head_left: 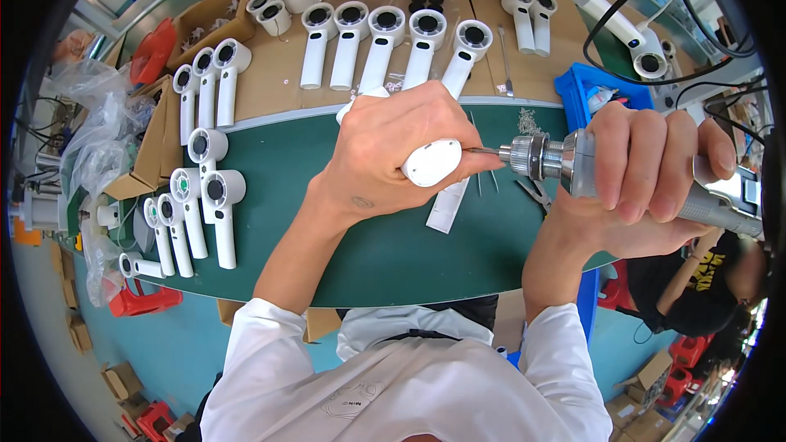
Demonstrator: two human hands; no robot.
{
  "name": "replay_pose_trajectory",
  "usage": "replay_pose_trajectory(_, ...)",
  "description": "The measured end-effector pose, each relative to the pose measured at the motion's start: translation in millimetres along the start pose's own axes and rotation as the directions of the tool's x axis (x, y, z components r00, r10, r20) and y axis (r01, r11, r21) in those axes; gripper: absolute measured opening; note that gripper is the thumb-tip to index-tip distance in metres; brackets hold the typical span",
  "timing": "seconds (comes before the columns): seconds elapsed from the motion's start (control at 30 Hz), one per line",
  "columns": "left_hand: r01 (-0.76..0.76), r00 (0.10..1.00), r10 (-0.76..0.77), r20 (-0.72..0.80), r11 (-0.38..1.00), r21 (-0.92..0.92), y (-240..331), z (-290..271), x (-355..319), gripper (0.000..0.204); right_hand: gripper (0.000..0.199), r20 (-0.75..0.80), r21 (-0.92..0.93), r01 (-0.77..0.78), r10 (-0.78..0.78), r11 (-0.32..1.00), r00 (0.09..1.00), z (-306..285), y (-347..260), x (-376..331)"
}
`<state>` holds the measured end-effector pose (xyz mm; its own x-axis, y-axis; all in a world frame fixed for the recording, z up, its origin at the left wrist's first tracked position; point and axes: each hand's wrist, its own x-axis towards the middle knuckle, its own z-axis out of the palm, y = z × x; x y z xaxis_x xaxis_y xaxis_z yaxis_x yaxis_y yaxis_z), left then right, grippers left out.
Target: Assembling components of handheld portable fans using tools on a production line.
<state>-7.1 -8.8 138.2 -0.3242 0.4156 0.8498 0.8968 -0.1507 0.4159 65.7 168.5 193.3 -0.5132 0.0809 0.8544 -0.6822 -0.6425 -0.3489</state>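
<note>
My left hand point(368, 143) is wrapped round a white handheld fan point(431, 164), the rounded end of its handle facing up at me. My right hand point(634, 180) grips a grey electric screwdriver point(540, 155), held level and pointing left. Its thin bit reaches the side of the fan handle by my left fingertips; whether it sits in a screw is hidden. Below the fan, a flat white strip-like part point(447, 206) lies on the green work mat point(393, 266). A small heap of screws point(528, 123) lies beyond the screwdriver tip, and pliers point(536, 194) are partly hidden beneath it.
White handheld fans point(385, 33) stand in a row at the back, with several more point(217, 196) at the left. A blue bin point(573, 86) sits at the back right, under a hanging black cable point(589, 41). Cardboard boxes point(143, 155) edge the left. Another person point(696, 286) is at the right.
</note>
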Motion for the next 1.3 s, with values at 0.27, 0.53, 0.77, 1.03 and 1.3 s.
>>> replay_pose_trajectory(0.27,0.112,0.989,-0.097,0.107,0.983,-0.142,-4.5,1.7,-7.2,0.048,0.026,-0.142,-0.034,0.164,-0.167,0.986,0.976,7.0,-3.4,-5.0)
replay_pose_trajectory(0.53,0.011,0.994,0.0,0.107,0.994,-0.105,-5.3,5.8,-6.3,0.052,0.017,-0.18,-0.021,0.166,-0.167,0.986,0.969,16.5,-5.7,-12.1)
replay_pose_trajectory(0.77,0.002,0.98,0.009,0.199,0.999,-0.053,-7.1,4.6,-10.5,0.038,0.018,-0.047,0.068,0.209,-0.206,0.976,0.977,14.2,4.6,-15.1)
replay_pose_trajectory(1.03,0.021,0.97,-0.033,0.24,0.998,0.053,-3.4,4.5,-8.4,0.032,0.014,0.064,-0.057,0.089,-0.085,0.994,0.994,10.6,-0.9,-12.5)
replay_pose_trajectory(1.3,0.106,0.948,-0.142,0.283,0.985,0.139,5.8,-2.2,-4.7,0.032,0.011,0.175,-0.026,0.135,-0.129,0.991,0.976,9.8,5.6,-6.9)
